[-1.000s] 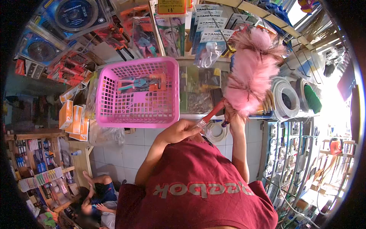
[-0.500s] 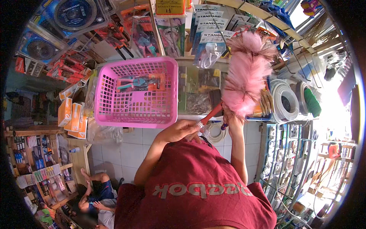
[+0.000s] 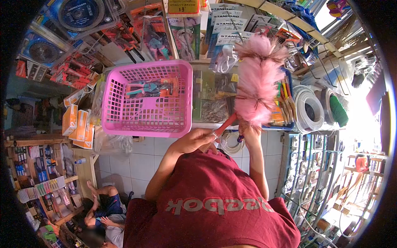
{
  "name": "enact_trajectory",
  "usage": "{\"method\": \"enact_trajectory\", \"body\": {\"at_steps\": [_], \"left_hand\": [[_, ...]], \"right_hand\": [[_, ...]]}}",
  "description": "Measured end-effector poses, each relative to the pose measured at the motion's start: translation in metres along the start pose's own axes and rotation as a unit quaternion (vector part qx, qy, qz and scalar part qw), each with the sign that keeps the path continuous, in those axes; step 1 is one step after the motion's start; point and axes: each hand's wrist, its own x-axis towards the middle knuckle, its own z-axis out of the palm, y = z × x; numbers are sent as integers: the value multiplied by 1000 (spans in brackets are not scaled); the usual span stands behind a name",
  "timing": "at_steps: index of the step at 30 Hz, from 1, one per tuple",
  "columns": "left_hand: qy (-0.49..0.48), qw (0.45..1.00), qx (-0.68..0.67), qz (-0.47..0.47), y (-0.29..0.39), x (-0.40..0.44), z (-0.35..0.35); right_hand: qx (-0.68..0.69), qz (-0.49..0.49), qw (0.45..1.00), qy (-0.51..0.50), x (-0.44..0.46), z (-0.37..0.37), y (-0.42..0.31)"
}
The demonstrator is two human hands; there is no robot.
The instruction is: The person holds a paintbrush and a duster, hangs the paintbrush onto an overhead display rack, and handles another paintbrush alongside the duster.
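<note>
My left hand (image 3: 192, 140) is closed around a red-handled paintbrush (image 3: 226, 123); a shiny metal band shows by my fingers, and its lower end is partly hidden. The handle's tip reaches toward the base of a fluffy pink feather duster (image 3: 258, 78) with dark streaks. My right hand (image 3: 251, 135) grips this duster at its lower end and holds it upright over the counter, with a purple handle tip poking out below. Pink fluff covers some of my right fingers. Left of the duster, a pink plastic basket (image 3: 188, 99) holds packaged pliers (image 3: 151, 88).
Packaged goods lie in the counter (image 3: 209, 125) ahead. Cable coils (image 3: 308, 110) stand at right, orange boxes (image 3: 78, 128) at left. Packaged tools and saw blades (image 3: 80, 15) hang in front. A metal rack (image 3: 310, 177) flanks my right. Another person (image 3: 111, 211) sits behind at lower left.
The feather duster and my right hand have shifted slightly left, uncovering more yellow-handled tools behind it. My left hand keeps its hold on the paintbrush, almost in place.
</note>
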Motion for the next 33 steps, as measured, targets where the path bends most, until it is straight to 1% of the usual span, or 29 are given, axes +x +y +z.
{"method": "enact_trajectory", "body": {"at_steps": [2, 5, 8, 10, 12, 14, 17, 20, 23, 24, 25, 27, 28, 30, 31, 32, 33], "left_hand": [[2, 1000, 13, 7, 0, 0, 0], [2, 1000, 6, 1, -1, -1, -1], [3, 1000, 15, -5, 4, -2, 0], [10, 1000, 22, 1, 4, -3, 0], [23, 999, 23, 13, -1, -2, 2], [25, 999, 37, 12, 1, -3, 3], [27, 999, 35, 19, -3, -2, 3], [52, 997, 41, 48, 0, -5, 2], [104, 992, 26, 64, -3, -7, 0], [124, 990, 16, 66, -4, -8, -1], [141, 987, 15, 79, 0, -10, 0], [176, 979, 11, 105, 10, -13, 5], [175, 979, 25, 105, 10, -14, 1], [173, 978, 52, 100, 10, -19, -6], [199, 971, 39, 130, 9, -19, -3], [197, 972, 47, 119, 12, -21, -2], [195, 973, 56, 109, 15, -22, -3]], "right_hand": [[24, -8, 999, 26, -5, 12, -9], [6, -18, 1000, 21, -4, 12, -5], [17, -42, 997, 58, -5, 16, -4], [-27, -47, 995, 80, 1, 5, 1], [-37, -48, 995, 85, 3, 2, -1], [-12, -44, 996, 75, 1, 5, -12], [-37, -32, 996, 78, 4, -7, 4], [126, -56, 990, 2, 9, -22, 16], [90, -21, 996, 11, 0, -29, 4], [-110, -183, 976, 32, -2, -32, 8], [-302, -334, 891, 51, -5, -34, 14], [-326, -260, 909, -21, -13, -37, 18], [-340, -222, 912, -57, -18, -37, 18], [-384, -58, 919, -69, -18, -41, 10], [-330, -109, 938, -10, -13, -45, 23], [-272, -159, 948, 50, -7, -48, 35], [-301, -179, 934, 64, -5, -47, 34]]}}
